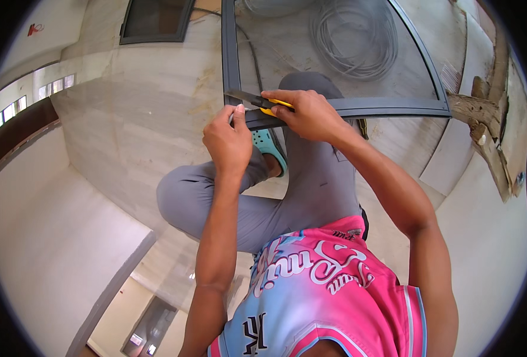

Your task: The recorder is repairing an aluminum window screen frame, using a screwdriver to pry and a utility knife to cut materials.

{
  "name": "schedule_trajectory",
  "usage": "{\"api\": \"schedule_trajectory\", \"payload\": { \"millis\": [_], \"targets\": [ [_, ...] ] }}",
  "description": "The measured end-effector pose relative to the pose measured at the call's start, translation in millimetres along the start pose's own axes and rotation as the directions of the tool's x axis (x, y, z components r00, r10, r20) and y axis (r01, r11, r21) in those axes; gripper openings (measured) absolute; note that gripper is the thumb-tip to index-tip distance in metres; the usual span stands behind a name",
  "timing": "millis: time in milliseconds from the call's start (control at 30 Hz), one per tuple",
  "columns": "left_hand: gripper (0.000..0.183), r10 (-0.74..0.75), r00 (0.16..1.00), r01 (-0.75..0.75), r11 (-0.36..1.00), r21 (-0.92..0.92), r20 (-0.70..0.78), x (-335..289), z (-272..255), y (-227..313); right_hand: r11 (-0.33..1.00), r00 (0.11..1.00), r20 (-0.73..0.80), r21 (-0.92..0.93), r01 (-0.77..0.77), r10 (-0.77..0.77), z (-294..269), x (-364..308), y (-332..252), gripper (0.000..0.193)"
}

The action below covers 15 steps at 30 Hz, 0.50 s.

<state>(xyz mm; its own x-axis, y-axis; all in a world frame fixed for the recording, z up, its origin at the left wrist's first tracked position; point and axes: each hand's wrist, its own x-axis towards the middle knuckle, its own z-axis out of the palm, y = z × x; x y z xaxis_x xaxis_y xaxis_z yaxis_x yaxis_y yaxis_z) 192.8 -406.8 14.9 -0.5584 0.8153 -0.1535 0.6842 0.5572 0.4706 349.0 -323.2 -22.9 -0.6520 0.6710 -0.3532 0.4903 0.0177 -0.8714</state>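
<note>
A dark grey metal window frame [388,107] with a glass pane leans over my bent knee. In my right hand [314,116] is a yellow and black utility knife [266,103]. Its blade points left, over the frame's near left corner. My left hand [227,140] is closed at that same corner, thumb and fingers pinched just below the blade. Whatever sits between those fingertips is too small to make out.
Through the pane shows a coil of grey cable [354,41] on the floor. A second dark framed panel [157,21] lies at the far left. Rough wood pieces [483,119] are on the right. My foot in a turquoise clog [269,149] rests below the frame.
</note>
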Motion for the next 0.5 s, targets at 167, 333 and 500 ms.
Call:
{"api": "schedule_trajectory", "payload": {
  "millis": [167,333,500],
  "targets": [
    [0.025,-0.114,0.993,0.115,0.987,-0.114,0.012,5,0,-8,1.000,1.000,0.021,0.006,0.004,-0.004,4,2,-2,0.035],
    [0.023,-0.111,0.994,0.106,0.978,-0.179,-0.017,9,-2,-18,0.999,0.998,0.057,-0.043,-0.018,0.020,10,0,-4,0.035],
    [0.024,-0.079,0.997,0.076,0.983,-0.167,-0.010,4,-6,-12,0.978,1.000,0.008,-0.210,0.011,-0.009,13,-9,-6,0.036]
  ]
}}
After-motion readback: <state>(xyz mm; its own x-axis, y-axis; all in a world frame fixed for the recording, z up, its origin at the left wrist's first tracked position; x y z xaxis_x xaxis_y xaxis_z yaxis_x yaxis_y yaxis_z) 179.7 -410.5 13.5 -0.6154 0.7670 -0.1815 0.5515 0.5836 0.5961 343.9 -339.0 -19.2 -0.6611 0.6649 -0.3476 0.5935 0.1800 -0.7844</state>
